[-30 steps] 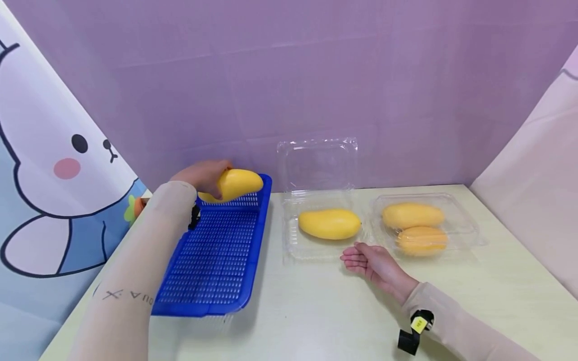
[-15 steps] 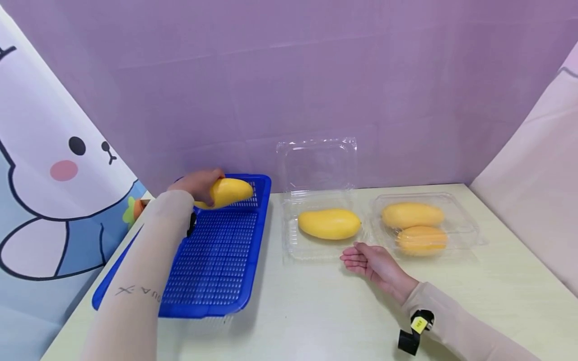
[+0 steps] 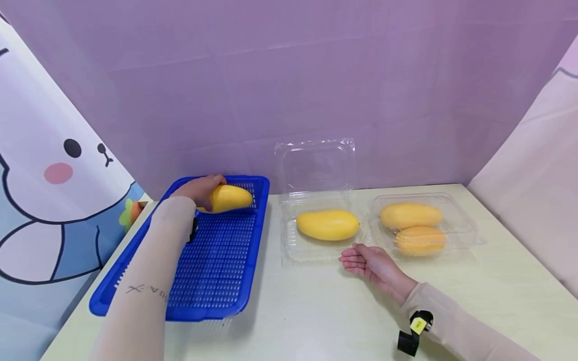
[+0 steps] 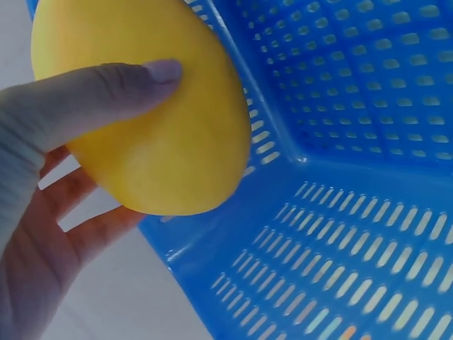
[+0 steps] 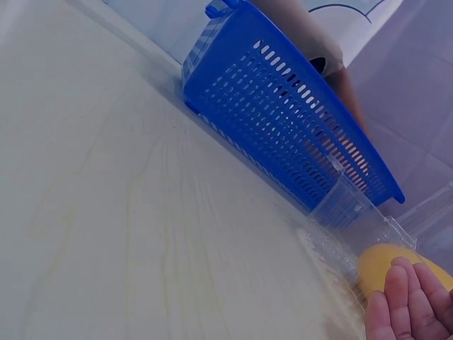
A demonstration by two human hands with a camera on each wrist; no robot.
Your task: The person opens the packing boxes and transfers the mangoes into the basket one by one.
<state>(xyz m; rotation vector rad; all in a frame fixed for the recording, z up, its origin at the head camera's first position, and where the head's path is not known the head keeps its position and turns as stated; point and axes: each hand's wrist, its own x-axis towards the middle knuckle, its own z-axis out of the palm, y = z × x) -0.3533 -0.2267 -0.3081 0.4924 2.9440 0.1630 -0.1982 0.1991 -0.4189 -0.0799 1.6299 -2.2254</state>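
Note:
My left hand [image 3: 198, 191] grips a yellow mango [image 3: 231, 198] at the far end of the blue perforated basket [image 3: 259, 240]. In the left wrist view the thumb lies across the mango [image 4: 163, 149], with fingers around its far side, close by the basket's wall [image 4: 283, 127]. My right hand [image 3: 377, 268] rests palm up on the table, fingers loosely bent and holding nothing. Just beyond its fingertips stands an open clear plastic clamshell box [image 3: 291, 245], its lid raised at the back. One mango [image 3: 328, 224] lies inside that box.
To the right is a closed clear clamshell box [image 3: 460, 228] with two mangoes [image 3: 411, 215] in it. A purple cloth [image 3: 316, 90] hangs behind the table. On the left hangs a cloth with a cartoon print [image 3: 36, 210]. The pale table [image 3: 293, 311] extends in front.
My left hand has lowered the mango from above the basket's far rim to within the basket's far end. The right hand and both clear boxes have stayed in place.

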